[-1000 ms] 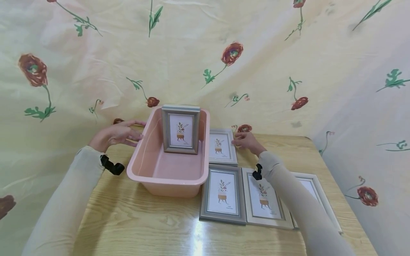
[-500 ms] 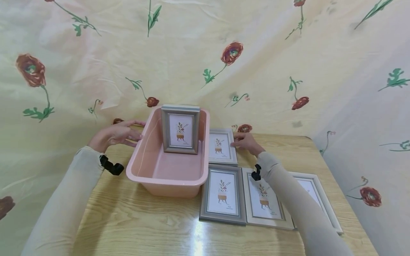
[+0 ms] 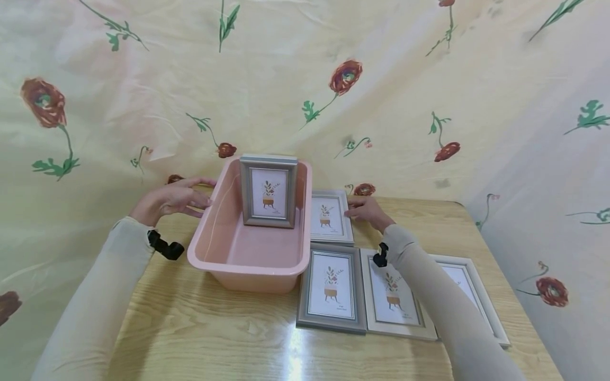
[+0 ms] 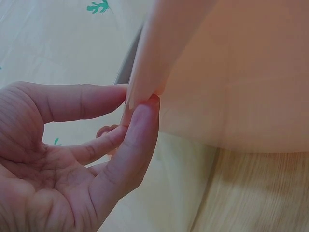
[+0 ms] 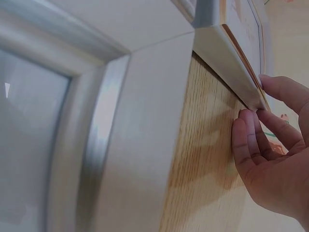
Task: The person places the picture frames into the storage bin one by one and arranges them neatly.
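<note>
A pink plastic basin stands on the table, and my left hand pinches its left rim. Thumb and fingers sit on either side of the basin wall in the left wrist view. Inside the basin a grey photo frame stands upright against the far end. To the right of the basin lies a silver photo frame, picture side up, partly hidden by the rim. My right hand pinches its right edge; in the right wrist view the thumb is on the face of the frame, the fingers at its side.
Nearer me lie a dark grey photo frame, a cream photo frame and a white photo frame, side by side. My right forearm crosses over the last two. A flowered cloth hangs behind the wooden table.
Almost nothing differs. The head view tilts very slightly, while both hands, the basin and the photo frames keep their places.
</note>
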The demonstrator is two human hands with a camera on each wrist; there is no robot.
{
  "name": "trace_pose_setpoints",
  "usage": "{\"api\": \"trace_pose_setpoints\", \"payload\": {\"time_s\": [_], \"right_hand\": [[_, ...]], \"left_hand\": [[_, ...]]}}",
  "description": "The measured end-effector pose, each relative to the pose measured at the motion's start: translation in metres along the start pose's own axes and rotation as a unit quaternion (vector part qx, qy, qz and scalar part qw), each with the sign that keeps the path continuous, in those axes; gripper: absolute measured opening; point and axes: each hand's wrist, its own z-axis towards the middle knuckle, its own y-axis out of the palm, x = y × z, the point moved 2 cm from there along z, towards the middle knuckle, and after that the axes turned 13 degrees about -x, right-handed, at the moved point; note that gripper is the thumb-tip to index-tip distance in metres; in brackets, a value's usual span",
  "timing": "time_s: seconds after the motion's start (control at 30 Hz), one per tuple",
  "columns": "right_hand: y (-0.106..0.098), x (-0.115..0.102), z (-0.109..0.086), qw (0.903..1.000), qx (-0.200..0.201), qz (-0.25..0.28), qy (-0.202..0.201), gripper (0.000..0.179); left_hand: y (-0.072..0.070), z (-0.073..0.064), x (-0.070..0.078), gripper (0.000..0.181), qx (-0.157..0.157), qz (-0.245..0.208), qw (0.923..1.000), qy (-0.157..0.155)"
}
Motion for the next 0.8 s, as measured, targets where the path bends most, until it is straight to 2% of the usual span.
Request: {"api": "trace_pose_setpoints", "payload": {"time_s": [0.5, 0.8], "right_hand": [[-0.002, -0.002, 0.001, 0.9993, 0.000, 0.035, 0.014, 0.060], [-0.011, -0.015, -0.002, 0.9994, -0.010, 0.032, -0.004, 0.055]], "left_hand": [[0.001, -0.002, 0.000, 0.076, 0.002, 0.003, 1.0000, -0.002], [0.001, -0.001, 0.000, 0.075, 0.000, -0.001, 1.0000, -0.001]]}}
